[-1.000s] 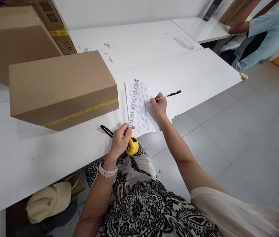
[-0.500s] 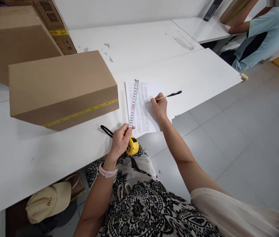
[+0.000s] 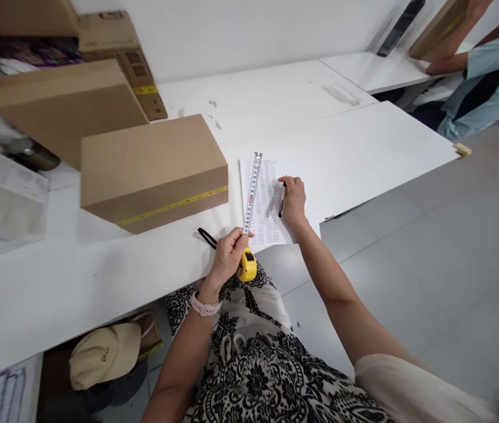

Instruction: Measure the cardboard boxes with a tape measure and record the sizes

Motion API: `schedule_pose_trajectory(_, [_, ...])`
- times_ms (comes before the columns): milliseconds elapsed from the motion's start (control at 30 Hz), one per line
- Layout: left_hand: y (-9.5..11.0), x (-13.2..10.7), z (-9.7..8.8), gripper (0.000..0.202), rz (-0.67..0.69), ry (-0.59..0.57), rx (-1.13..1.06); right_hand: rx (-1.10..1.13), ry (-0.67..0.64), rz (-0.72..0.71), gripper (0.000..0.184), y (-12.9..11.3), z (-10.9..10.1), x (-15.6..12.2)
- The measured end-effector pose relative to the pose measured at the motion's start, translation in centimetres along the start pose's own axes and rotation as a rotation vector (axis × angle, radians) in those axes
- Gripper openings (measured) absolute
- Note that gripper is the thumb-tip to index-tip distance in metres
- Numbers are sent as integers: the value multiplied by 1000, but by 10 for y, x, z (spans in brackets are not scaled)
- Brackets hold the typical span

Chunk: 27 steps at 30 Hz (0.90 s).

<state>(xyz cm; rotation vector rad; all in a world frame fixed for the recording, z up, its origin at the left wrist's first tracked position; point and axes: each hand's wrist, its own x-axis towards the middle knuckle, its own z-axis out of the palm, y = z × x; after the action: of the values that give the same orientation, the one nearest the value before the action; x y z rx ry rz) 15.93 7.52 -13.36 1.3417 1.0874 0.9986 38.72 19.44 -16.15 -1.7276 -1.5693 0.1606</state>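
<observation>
My left hand (image 3: 230, 254) is closed on a yellow tape measure (image 3: 247, 265), thumb on the blade near its case. The pulled-out blade lies slanting across printed sheets of paper (image 3: 271, 229), its metal tip near their top edge. A black wrist strap (image 3: 206, 237) sticks out to the left of that hand. My right hand (image 3: 294, 198) is over the right part of the sheets, fingers closed around a pen (image 3: 281, 201). The pen's dark end points down toward my body. Left of the paper stands a closed cardboard box (image 3: 156, 170) with yellow tape along its side.
More cardboard boxes (image 3: 73, 106) stand behind at the left, beside a clear plastic bin (image 3: 2, 200). A beige cap (image 3: 106, 355) rests below the white table (image 3: 143, 282). At the far right, a person in a light blue top (image 3: 496, 76) is at another table.
My right hand has turned the pen from pointing right to pointing down toward me. The view has swung left, bringing more boxes in. My left hand keeps its hold on the tape measure.
</observation>
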Motion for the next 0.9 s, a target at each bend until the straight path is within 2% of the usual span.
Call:
schedule_pose_trajectory(133, [6, -19, -2, 28, -72, 3, -338, -70, -27, -19, 55, 1, 5, 2])
schedule_pose_trajectory(200, [18, -37, -9, 26, -49, 61, -418, -33, 27, 7, 58, -2, 3, 1])
schedule_pose_trajectory(267, [34, -58, -26, 24, 0, 166, -443, 16, 84, 6, 55, -8, -3, -2])
schedule_pose_trajectory(333, [49, -79, -55, 26, 61, 336, -429, 91, 106, -31, 48, -19, -10, -7])
schedule_pose_trajectory(400, [62, -98, -95, 31, 134, 555, -357, 214, 85, -68, 43, -35, -16, -11])
schedule_pose_trajectory(467, [74, -112, -140, 34, 105, 702, -240, 346, 33, -105, 41, -58, -21, -13])
schedule_pose_trajectory(500, [81, -116, -163, 35, 54, 712, -173, 399, 7, -125, 40, -72, -24, -13])
schedule_pose_trajectory(533, [88, -119, -184, 35, -17, 677, -101, 443, -9, -146, 40, -88, -28, -11])
schedule_pose_trajectory(567, [97, -119, -203, 36, -85, 592, -33, 484, -19, -166, 39, -105, -32, -9])
schedule_pose_trajectory(667, [130, -106, -242, 37, -231, 236, 149, 657, -99, -204, 40, -161, -49, -2])
schedule_pose_trajectory(733, [152, -89, -253, 36, -308, 51, 272, 833, -271, -184, 46, -196, -59, 3])
schedule_pose_trajectory(800, [171, -70, -254, 35, -373, -125, 357, 967, -472, -145, 53, -223, -65, 6])
schedule_pose_trajectory(900, [187, -45, -250, 33, -414, -283, 381, 987, -674, -119, 52, -242, -62, 9])
